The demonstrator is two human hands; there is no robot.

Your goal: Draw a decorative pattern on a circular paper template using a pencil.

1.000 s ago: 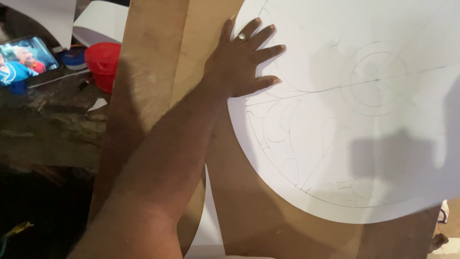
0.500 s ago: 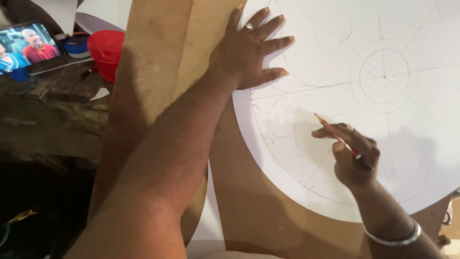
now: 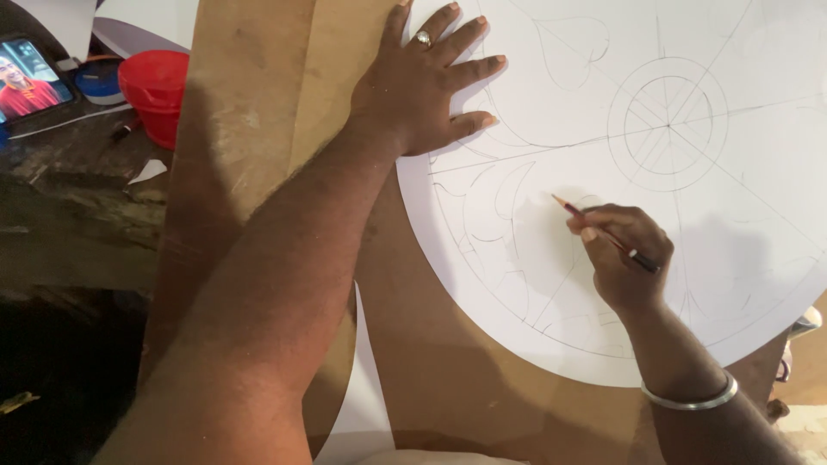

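Our right hand [image 3: 624, 258] has come into the picture since a second ago, when only its shadow lay on the sheet; half a second ago it was already there, and now it sits a little lower and nearer the middle of the view, fingers closed around a red pencil [image 3: 603, 234] whose tip rests on or just above the white circular paper [image 3: 732, 250], near the curved leaf-like lines drawn left of the ringed hub; we judge that drawing is under way on this part of the pattern; a metal bangle [image 3: 689, 398] circles that wrist; our left hand [image 3: 422, 82] has kept its place, flat and spread, gripping nothing, pressing the paper's left edge down on the brown board [image 3: 258, 112] beneath, a ring on one finger; off to the left on the dark tabletop [image 3: 69, 215] stand a red cup [image 3: 155, 90], a blue lid-like round thing [image 3: 96, 79] and a phone [image 3: 30, 77] with a lit screen
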